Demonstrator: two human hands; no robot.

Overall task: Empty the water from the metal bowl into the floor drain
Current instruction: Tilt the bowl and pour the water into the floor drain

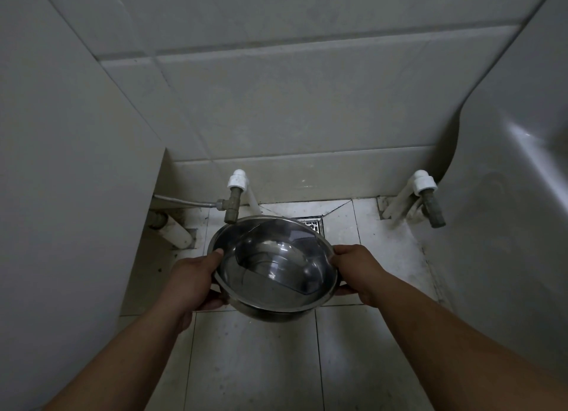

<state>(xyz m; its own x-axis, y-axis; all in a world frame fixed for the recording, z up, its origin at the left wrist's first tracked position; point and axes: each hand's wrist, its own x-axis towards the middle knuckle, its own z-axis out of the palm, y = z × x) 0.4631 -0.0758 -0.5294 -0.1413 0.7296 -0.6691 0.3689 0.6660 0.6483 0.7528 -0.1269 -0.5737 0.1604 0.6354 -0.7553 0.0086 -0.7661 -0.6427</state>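
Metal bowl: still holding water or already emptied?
Still holding water. The metal bowl shows a clear waterline and reflections inside; left hand and right hand hold it near the floor drain.

Both bare forearms stretched forward and down, left hand (192,277) curled round the metal bowl (273,264) rim, thumb inside, right hand (358,270) gripping the opposite rim

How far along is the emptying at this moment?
Done: the bowl is lifted and carried over the floor just short of the drain. In hand: left hand and right hand grip opposite rims, holding it tipped slightly. Left: water seems to remain inside and no stream is visible, so the pour itself remains.
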